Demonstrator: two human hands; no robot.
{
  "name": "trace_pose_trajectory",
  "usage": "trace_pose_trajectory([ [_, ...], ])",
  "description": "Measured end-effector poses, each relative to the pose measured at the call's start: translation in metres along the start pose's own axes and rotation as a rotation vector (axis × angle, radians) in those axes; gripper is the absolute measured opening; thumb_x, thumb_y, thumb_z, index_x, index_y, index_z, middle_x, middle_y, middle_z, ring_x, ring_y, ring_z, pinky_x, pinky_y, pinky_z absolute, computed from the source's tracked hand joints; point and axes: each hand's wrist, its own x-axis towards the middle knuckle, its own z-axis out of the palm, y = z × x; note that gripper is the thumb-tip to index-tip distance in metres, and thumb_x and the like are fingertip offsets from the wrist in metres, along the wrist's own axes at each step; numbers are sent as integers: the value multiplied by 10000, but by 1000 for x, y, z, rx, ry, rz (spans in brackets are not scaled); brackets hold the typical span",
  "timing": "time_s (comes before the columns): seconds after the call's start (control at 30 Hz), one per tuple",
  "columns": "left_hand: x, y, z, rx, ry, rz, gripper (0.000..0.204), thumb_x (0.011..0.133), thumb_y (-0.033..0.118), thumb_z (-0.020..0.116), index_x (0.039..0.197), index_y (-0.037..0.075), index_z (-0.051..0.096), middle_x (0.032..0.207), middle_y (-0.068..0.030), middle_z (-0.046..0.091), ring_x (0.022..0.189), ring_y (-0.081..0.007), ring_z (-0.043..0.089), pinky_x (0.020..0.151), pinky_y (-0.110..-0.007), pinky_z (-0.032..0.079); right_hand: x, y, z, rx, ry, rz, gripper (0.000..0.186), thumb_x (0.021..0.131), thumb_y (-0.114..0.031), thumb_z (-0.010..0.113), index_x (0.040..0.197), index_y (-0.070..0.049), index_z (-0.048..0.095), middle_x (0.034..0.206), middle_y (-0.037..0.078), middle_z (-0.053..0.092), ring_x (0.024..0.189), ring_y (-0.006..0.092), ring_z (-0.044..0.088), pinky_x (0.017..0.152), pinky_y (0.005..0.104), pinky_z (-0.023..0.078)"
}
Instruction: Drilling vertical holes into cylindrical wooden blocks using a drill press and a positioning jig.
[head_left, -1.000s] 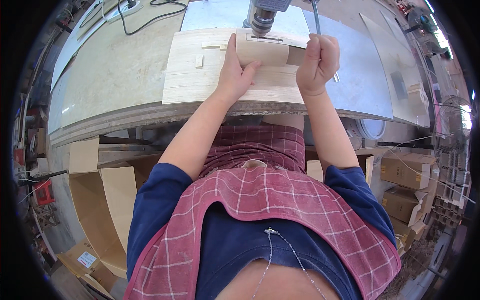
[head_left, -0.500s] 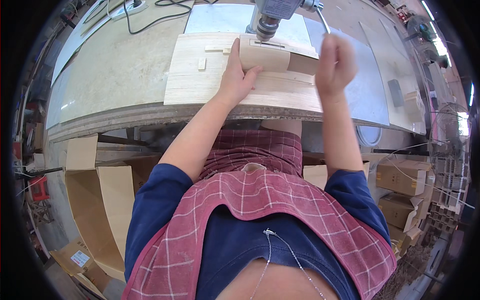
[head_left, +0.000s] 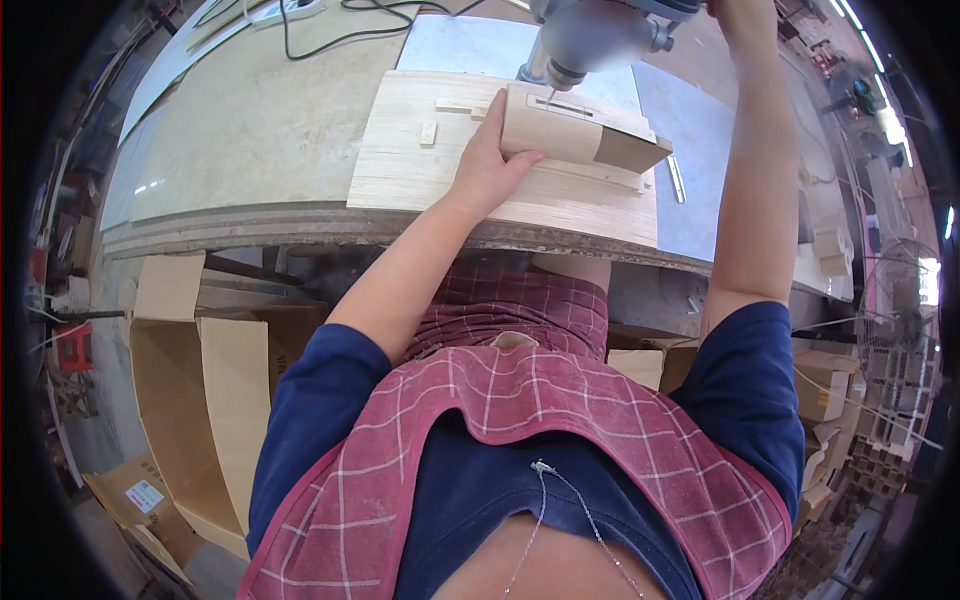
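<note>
My left hand (head_left: 497,168) is closed on the left end of a pale wooden block (head_left: 555,135), thumb along its near side and forefinger reaching to its back edge. The block has a marked rectangle with a narrow dark slot on its upper face. Above that slot stands the drill press (head_left: 610,30), its chuck (head_left: 565,78) holding a thin drill bit (head_left: 552,96); its tip is close to the slot, and I cannot tell whether they touch. My right hand (head_left: 745,22) is raised beside the machine's right side, its fingers largely cut off by the top edge.
The block lies on a light wooden board (head_left: 400,165) with thin battens and a small wood piece (head_left: 428,133). A thin metal strip (head_left: 677,180) rests to the right. Black cable (head_left: 340,42) runs across the back left. Open cardboard boxes (head_left: 235,420) stand below the table.
My right hand has gone up and away from beside the block toward the machine's upper right. The view has shifted slightly. My left hand keeps its hold on the block.
</note>
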Motion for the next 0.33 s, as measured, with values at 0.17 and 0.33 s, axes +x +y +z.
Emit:
trace_pose_trajectory([
  [0.17, 8, 3, -10, 132, -29, -44, 868, 673, 113, 727, 1396, 98, 248, 1194, -217, 532, 1104, -339, 519, 914, -346, 421, -43, 39, 2, 227, 23, -36, 428, 895, -378, 519, 1166, -47, 525, 901, 65, 629, 878, 159, 556, 830, 317, 408],
  [0.33, 1, 24, -23, 233, -102, -188, 921, 648, 130, 747, 1408, 154, 229, 1223, -206, 526, 1120, -311, 519, 946, -372, 400, -92, 141, 33, -55, -512, -41, 421, 780, -348, 669, 1069, -45, 628, 980, 98, 643, 932, 164, 572, 876, 275, 394],
])
